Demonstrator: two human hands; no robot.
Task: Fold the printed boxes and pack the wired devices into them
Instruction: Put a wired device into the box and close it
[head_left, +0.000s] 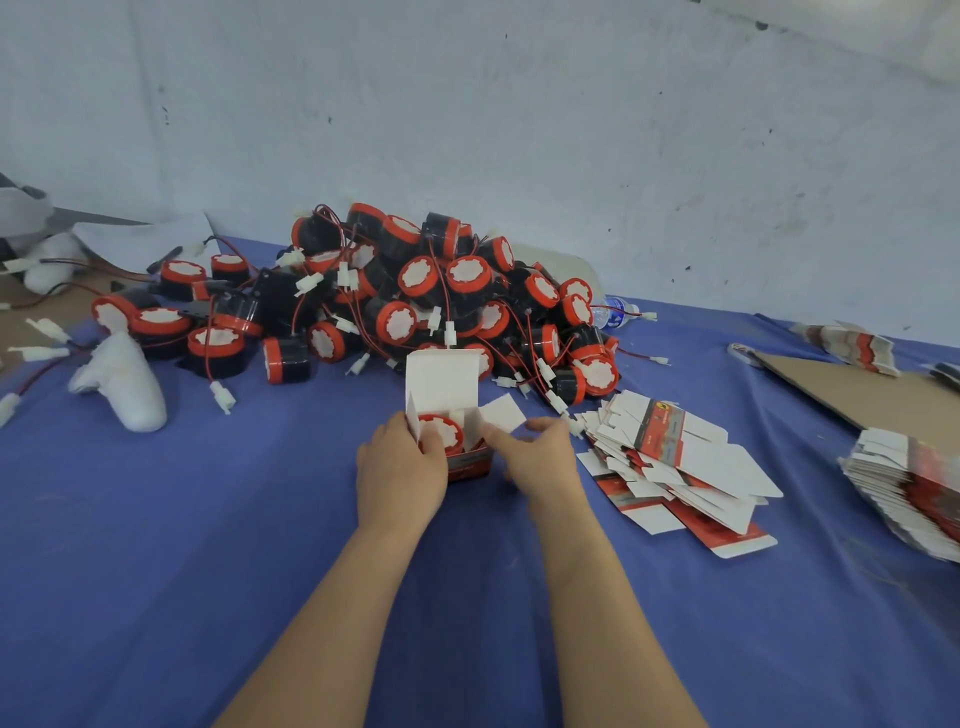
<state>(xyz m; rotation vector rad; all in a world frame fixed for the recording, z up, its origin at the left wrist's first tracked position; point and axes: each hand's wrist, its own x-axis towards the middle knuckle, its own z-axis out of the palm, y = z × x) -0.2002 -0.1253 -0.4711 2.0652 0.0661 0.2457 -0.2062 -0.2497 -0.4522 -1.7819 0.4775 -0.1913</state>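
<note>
head view: on open worktop (208, 519), my left hand (402, 467) is gripping the box (470, 464) holding one device (448, 427), my right hand (540, 457) is pinching its side flap (503, 413).

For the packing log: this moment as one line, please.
left hand: grips small red-and-white printed cardboard box | right hand: pinches side flap | red-capped round device: inside box | lid: upright, open

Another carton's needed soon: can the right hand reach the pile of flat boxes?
Probably yes: the flat boxes lie uncovered just beside the right hand, nothing between, though it's busy at the open box.
</note>
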